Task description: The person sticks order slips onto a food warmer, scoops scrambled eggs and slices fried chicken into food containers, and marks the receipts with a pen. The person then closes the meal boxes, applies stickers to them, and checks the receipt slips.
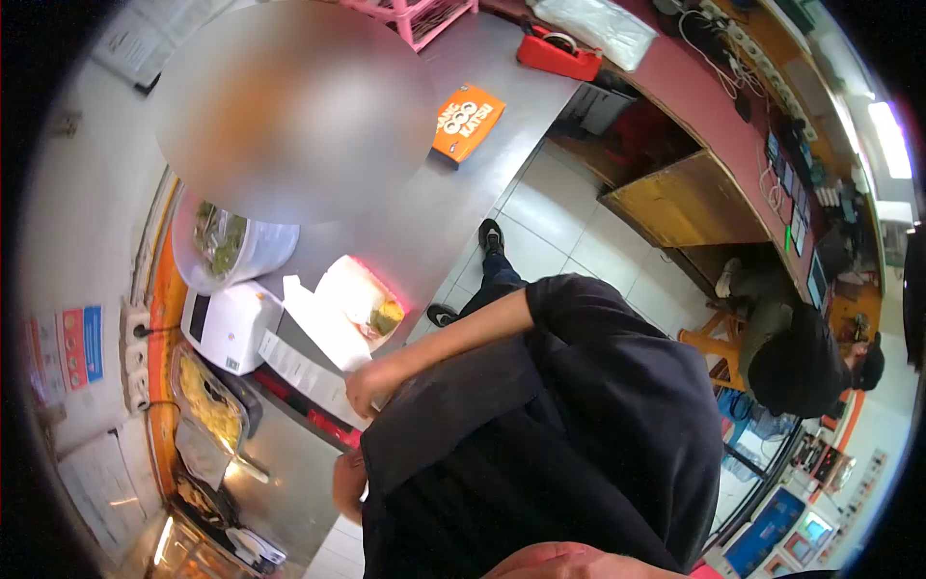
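My right hand (371, 384) has its fingers closed at the end of a printed paper strip (304, 374). This strip runs out of a white label printer (224, 328). Beside the hand, a white food box (349, 289) lies with its lid raised, holding white and yellow-green food. Lower down, my left hand (349, 482) is partly hidden behind the dark apron, near the counter edge; its fingers are not clear. A red and black object (326, 425) lies between the hands and the printer.
An orange printed box (468, 123) and a red tape dispenser (558, 53) sit on the metal counter (502, 87). A clear tub (265, 253) holds greens. Trays of food (207, 400) stand near the wall. Another person (796, 357) sits at the right.
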A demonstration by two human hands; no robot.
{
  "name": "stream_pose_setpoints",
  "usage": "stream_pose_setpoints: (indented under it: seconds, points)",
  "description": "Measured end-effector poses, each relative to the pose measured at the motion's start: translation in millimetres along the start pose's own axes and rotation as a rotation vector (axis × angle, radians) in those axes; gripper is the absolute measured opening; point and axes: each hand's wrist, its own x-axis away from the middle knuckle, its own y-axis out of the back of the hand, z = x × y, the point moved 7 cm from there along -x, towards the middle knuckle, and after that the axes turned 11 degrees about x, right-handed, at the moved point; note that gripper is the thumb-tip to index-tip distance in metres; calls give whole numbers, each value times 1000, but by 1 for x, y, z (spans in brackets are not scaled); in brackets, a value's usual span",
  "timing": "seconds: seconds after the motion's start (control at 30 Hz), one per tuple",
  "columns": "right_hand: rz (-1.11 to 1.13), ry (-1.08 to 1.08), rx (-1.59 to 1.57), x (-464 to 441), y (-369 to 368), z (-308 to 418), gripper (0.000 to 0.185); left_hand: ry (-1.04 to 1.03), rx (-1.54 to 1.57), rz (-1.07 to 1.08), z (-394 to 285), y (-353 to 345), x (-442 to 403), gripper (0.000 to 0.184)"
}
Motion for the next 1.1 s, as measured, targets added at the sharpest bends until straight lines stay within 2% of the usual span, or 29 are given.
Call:
stream_pose_setpoints:
  seconds: [0.03,0.07,0.1,0.17,0.2,0.23,0.3,0.33,0.37,0.4,0.43,0.5,0.6,0.73,0.8,0.9,1.03,1.1]
  points:
    - [-15,-125,-164,1,35,17,9,91,-246,-62,-16,19,4,23]
    - [-84,-426,-220,15,66,24,10,49,-373,-228,-44,38,5,25]
    - [-181,-486,-291,30,95,27,9,25,-492,-400,-71,57,8,28]
    - [-473,-609,-249,76,161,36,8,-716,73,-718,-133,62,-6,32]
    - [-608,-713,-154,109,188,34,11,-877,24,-719,-183,43,-10,33]
    - [-762,-792,-99,142,214,42,17,-888,254,-580,-236,8,-6,35]
    - [-894,-931,-8,199,258,63,27,-1178,111,-336,-300,-53,-46,33]
    - [-964,-984,63,227,274,74,29,-1171,146,-234,-334,-91,-58,33]
    - [-1121,-948,55,252,286,81,30,-1235,48,-150,-361,-125,-78,36]
    - [-1142,-1015,133,278,297,84,34,-1316,-120,-124,-380,-158,-109,47]
    - [-1123,-1075,199,301,304,82,40,-1345,-263,-156,-393,-189,-146,61]
    - [-1219,-1143,241,326,317,78,48,-1426,-534,-312,-404,-232,-213,72]
    - [-1365,-1114,127,346,332,58,66,-1403,-465,-209,-411,-263,-279,77]
    - [-1512,-1216,50,376,346,15,69,-1460,-512,-225,-411,-279,-307,72]
    - [-1516,-1352,70,388,348,-4,71,-1619,-467,-292,-404,-279,-304,63]
    - [-1523,-1432,11,391,352,-27,72,-1600,-500,-346,-401,-283,-315,57]
    - [-1488,-1485,9,391,358,-43,75,-1642,-484,-388,-399,-284,-315,57]
    - [-1462,-1521,49,393,360,-47,75,-1630,-284,-335,-400,-278,-313,57]
